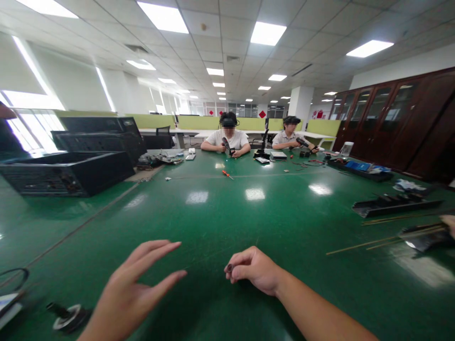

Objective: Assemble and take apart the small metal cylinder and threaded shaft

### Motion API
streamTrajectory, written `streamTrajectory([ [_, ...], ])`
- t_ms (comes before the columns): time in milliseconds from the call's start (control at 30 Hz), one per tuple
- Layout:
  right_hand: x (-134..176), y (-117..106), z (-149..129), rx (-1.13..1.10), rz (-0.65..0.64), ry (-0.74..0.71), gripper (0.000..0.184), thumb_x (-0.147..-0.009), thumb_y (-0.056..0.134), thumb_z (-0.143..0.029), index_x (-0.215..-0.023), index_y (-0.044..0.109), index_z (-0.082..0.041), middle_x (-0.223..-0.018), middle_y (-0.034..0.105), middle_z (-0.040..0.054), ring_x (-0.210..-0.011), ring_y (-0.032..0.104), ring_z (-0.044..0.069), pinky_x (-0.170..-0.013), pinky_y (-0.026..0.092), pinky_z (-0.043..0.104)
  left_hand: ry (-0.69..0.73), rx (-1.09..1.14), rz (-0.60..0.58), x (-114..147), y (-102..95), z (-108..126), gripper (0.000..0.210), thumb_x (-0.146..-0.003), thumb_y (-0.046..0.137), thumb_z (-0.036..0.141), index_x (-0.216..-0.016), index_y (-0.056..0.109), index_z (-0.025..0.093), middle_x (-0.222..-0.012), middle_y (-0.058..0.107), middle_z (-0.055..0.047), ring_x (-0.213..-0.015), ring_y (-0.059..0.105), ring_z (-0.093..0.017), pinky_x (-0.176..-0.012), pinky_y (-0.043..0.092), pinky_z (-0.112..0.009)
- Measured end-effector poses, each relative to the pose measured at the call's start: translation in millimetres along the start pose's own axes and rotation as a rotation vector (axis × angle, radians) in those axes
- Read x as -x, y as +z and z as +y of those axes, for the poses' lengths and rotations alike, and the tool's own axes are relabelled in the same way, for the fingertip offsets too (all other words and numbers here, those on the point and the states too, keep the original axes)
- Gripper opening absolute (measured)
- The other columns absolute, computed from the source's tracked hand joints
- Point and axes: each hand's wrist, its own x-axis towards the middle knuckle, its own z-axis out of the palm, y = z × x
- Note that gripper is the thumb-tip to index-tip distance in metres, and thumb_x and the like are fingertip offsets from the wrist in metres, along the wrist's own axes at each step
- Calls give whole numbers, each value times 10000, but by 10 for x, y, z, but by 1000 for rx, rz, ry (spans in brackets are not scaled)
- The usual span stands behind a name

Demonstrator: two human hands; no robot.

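Note:
My left hand point(137, 284) hovers over the green table point(213, 213) with its thumb and fingers spread and nothing between them. To its right, my right hand point(254, 271) pinches a small dark ring-like piece point(230, 268) between thumb and fingers, its round end facing the left hand. What exactly the piece is, I cannot make out; the fingers cover most of it. A gap separates the two hands. Left of my left forearm lies a dark round part with a stub and a pale ring point(69, 317).
Black computer cases point(71, 170) stand at the left. An orange screwdriver point(227, 174) lies mid-table. At the right are thin brass-coloured rods point(362, 244), a black tray point(394, 204) and another person's hand point(448, 223). Two people point(227, 137) sit across the table holding tools.

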Motion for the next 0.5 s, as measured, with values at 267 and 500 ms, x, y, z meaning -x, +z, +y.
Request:
streamTrajectory([
  [267,12,-35,31,-192,-24,-29,289,-581,896,-293,-761,762,-111,-754,686,51,-678,596,129,-657,439,260,202,583,-287,-388,749,716,239,-792,742,251,-1026,726,300,-1060,691,-46,-1014,624,-203,-875,535,-333],
  [500,-27,-131,28,-215,-72,-16,422,-718,797,-451,-936,739,-95,-783,691,86,-661,605,144,-648,440,287,-71,479,-98,-349,413,518,173,-826,686,372,-927,736,240,-932,760,-11,-874,699,-182,-812,567,-282],
])
